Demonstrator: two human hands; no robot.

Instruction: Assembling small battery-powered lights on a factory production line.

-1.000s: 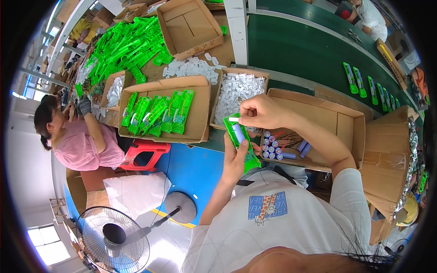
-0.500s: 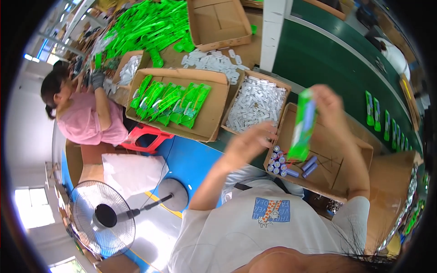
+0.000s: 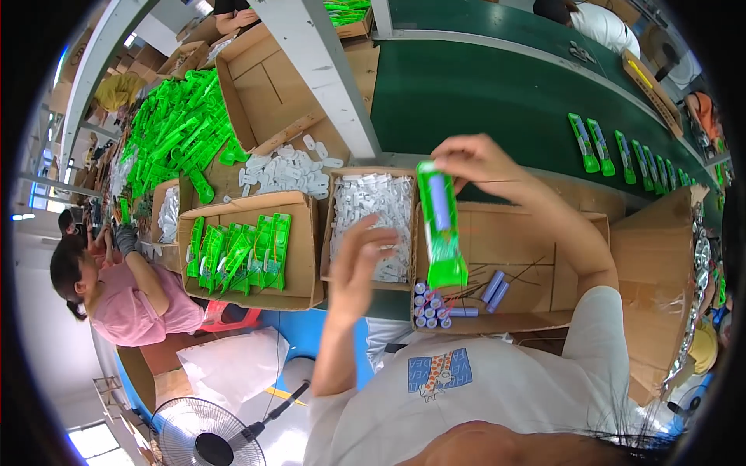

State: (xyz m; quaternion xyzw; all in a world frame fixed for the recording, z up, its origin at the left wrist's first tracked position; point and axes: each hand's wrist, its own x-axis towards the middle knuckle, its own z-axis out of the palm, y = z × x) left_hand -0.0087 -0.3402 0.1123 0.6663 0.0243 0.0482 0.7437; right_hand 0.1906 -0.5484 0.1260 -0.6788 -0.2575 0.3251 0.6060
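My right hand (image 3: 474, 161) pinches the top end of a green plastic casing (image 3: 447, 268), which hangs upright above a cardboard box of batteries. A purple cylindrical battery (image 3: 441, 203) lies in the casing's upper part; wires and small parts show below it. My left hand (image 3: 359, 268) is over the near left part of a box of white plastic pieces (image 3: 381, 198), fingers apart and slightly curled, with nothing visible in them. In the box beneath the casing, purple batteries (image 3: 430, 307) stand clustered in the near left corner, and loose ones (image 3: 495, 291) lie beside them.
A shallow carton (image 3: 307, 289) at left holds several wired green casings. Behind it are loose white pieces (image 3: 287, 172) and a heap of green casings (image 3: 175, 128). More casings (image 3: 583, 144) line the green belt (image 3: 466, 85). A co-worker in pink (image 3: 128, 303) sits left, near a fan (image 3: 210, 435).
The view has swung, so the boxes appear further left. My right hand still holds the green casing, now more squarely facing me. My left hand has moved back over the white pieces.
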